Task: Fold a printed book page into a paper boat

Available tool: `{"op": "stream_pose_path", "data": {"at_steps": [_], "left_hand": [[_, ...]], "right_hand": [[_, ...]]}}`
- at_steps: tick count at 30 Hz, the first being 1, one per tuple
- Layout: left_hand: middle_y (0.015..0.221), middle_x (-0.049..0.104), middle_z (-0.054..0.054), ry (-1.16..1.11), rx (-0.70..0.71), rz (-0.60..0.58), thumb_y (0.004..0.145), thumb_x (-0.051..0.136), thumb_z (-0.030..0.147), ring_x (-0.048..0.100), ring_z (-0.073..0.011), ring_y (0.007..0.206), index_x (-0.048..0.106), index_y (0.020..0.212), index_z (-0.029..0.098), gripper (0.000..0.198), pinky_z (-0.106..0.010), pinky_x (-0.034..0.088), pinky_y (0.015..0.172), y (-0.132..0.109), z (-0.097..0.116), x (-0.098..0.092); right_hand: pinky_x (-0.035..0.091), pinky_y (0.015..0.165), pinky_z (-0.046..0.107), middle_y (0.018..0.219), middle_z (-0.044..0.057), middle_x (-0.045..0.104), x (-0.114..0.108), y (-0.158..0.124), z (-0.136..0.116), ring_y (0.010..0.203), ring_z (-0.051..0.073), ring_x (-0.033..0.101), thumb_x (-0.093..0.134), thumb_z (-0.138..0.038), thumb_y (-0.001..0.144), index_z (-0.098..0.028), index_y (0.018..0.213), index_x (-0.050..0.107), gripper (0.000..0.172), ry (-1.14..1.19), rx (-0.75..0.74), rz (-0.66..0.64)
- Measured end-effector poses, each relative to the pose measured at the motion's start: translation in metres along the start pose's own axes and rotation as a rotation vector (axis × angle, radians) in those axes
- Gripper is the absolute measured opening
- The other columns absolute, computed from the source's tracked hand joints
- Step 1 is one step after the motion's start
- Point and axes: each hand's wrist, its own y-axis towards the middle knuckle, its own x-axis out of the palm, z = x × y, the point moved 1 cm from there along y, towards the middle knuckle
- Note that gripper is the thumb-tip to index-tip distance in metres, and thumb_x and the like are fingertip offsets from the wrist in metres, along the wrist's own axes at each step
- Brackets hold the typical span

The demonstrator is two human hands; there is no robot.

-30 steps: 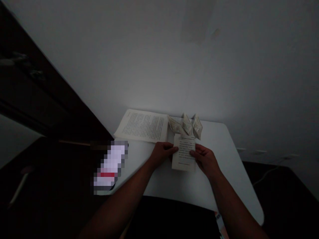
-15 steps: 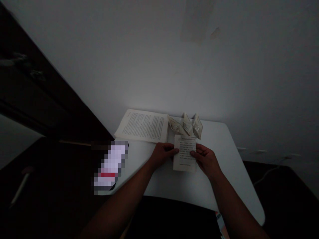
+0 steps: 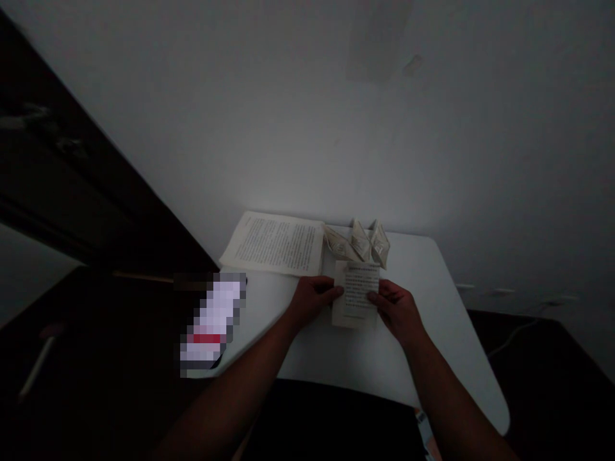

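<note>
A small printed sheet of paper [image 3: 355,294] is held up over the table, its lines of text facing me. My left hand [image 3: 314,299] pinches its left edge, thumb in front. On the opposite edge, my right hand [image 3: 396,307] grips it the same way, with the fingers partly hidden behind the paper. Just beyond the sheet stand three folded paper boats in a row: a left one [image 3: 339,244], a middle one [image 3: 360,241] and a right one [image 3: 380,243].
A stack of printed pages [image 3: 276,243] lies at the table's back left. A pixelated phone-like screen [image 3: 214,317] is at the left edge. The white table [image 3: 461,371] stands against a wall [image 3: 288,115]. A dark door [image 3: 86,153] is at left, a cable [image 3: 516,330] at right.
The sheet's lower edge has tipped slightly, and the paper looks a little shorter. Both hands keep their hold in nearly the same place.
</note>
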Motion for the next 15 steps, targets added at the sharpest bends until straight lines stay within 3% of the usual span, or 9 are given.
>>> {"op": "stream_pose_path", "data": {"at_steps": [3,7,11,15], "left_hand": [[0.067,0.063,-0.002,0.129,0.189,0.086,0.074,0.064,0.033,0.058,-0.0130,0.064,0.067,0.074,0.012,0.021,-0.025,0.047,0.061,-0.003,0.003,-0.002],[0.093,0.062,-0.006,0.348,0.654,0.234,0.077,0.062,0.022,0.057,-0.0149,0.084,0.068,0.082,0.017,0.009,-0.028,0.046,0.072,-0.008,0.011,-0.004],[0.113,0.053,-0.005,0.604,0.956,0.315,0.075,0.065,0.017,0.048,-0.0187,0.103,0.069,0.085,0.027,0.014,-0.033,0.045,0.080,-0.013,0.016,-0.001],[0.119,0.049,-0.001,0.770,1.092,0.294,0.072,0.068,0.017,0.042,-0.0195,0.109,0.068,0.087,0.032,0.021,-0.036,0.044,0.089,-0.018,0.017,0.002]], "right_hand": [[0.050,0.075,0.032,0.083,0.002,0.069,0.000,-0.002,-0.003,0.076,0.017,0.063,0.076,-0.028,0.062,-0.021,0.085,0.069,0.024,-0.104,-0.123,0.079],[0.048,0.066,0.027,0.076,0.002,0.065,-0.004,-0.004,-0.007,0.072,0.016,0.060,0.071,-0.036,0.067,-0.021,0.077,0.068,0.018,-0.204,-0.260,0.192],[0.046,0.052,0.029,0.072,0.003,0.066,-0.006,-0.005,-0.004,0.057,0.016,0.059,0.059,-0.047,0.077,-0.020,0.094,0.063,0.032,-0.051,-0.092,0.124],[0.050,0.057,0.030,0.083,0.006,0.070,-0.003,-0.007,-0.008,0.067,0.021,0.065,0.064,-0.048,0.071,-0.020,0.107,0.057,0.046,0.062,0.037,0.037]]}}
